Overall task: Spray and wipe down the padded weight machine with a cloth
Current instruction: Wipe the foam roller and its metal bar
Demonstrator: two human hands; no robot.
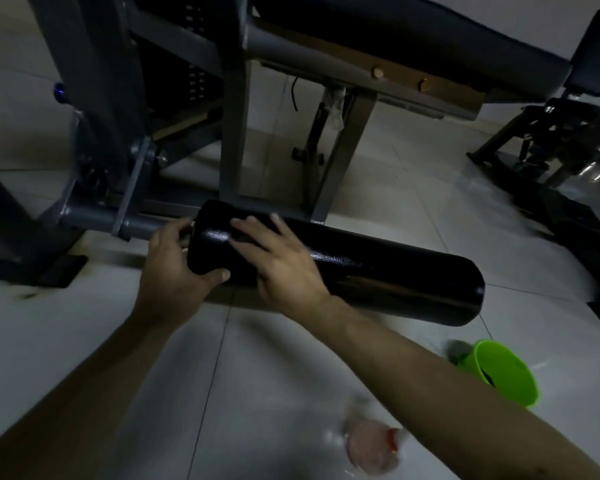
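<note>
- The black roller pad (395, 282) is lying low in the middle of the view, just above the floor (84, 341).
- Its long side is running from 10 o'clock to 4 o'clock.
- The round free end is pointing to 4 o'clock, and the other end is sitting on a grey bar (94, 220) that is sticking out toward 9 o'clock.
- The pad is looking like a long fat tube. Its skin is shiny and a bit bumpy, and light is shining on the top of it.
- The left hand (174, 258) is holding the 10 o'clock end of the pad. The thumb is curling under the near side and the fingers are wrapping round the far side.
- The right hand (281, 261) is lying flat on top of the pad, just beside the left hand. Its fingers are straight and spread out (it is not grabbing anything).
- A long dark bench pad (395, 29) is sitting up at 12 o'clock on the grey frame (234, 133).
- A bright green tub (503, 372) is standing on the floor at 5 o'clock.
- A pinkish see-through thing (371, 448) is lying at 6 o'clock, too blurry to tell what it is.
</note>
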